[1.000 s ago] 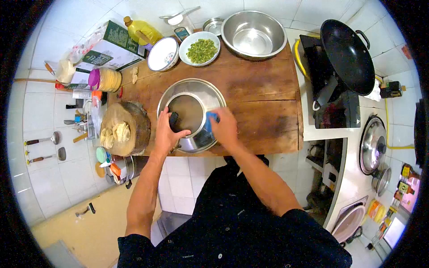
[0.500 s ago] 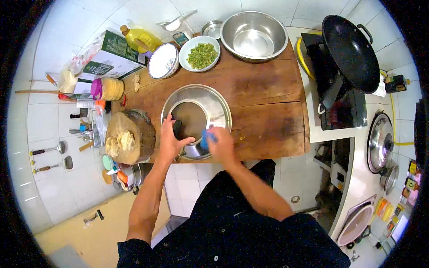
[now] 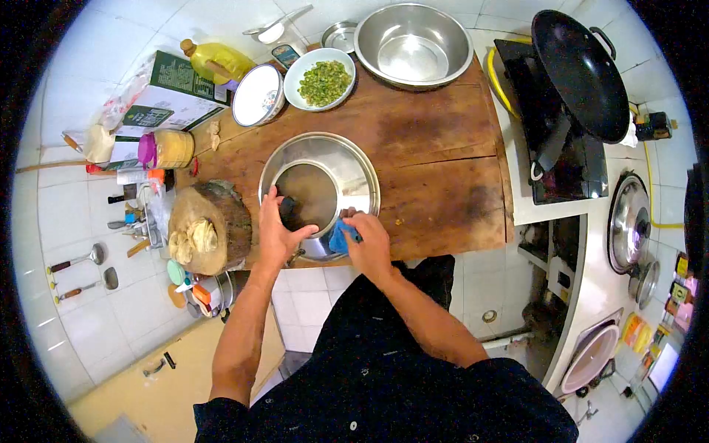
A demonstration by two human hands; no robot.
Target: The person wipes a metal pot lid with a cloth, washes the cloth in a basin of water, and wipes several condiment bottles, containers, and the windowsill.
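Note:
A wide steel pot lid (image 3: 357,173), with a darker, seemingly see-through middle and a black knob (image 3: 287,210), lies on the wooden table. My left hand (image 3: 279,235) holds it at its near left side, with the thumb and fingers spread around the knob; the exact grip is partly hidden. In my right hand (image 3: 369,244) is a bunched blue cloth (image 3: 340,235), pressed against the lid's near right rim.
Behind the lid stand a bowl of chopped greens (image 3: 325,83), a white bowl (image 3: 257,96) and a big steel basin (image 3: 415,46). A round chopping block (image 3: 235,225) is at the left. A wok (image 3: 580,77) sits on the stove at the right.
My right hand with the blue cloth has shifted slightly right along the near rim and is less blurred. My left hand stays on the lid. The whole view has tilted a little.

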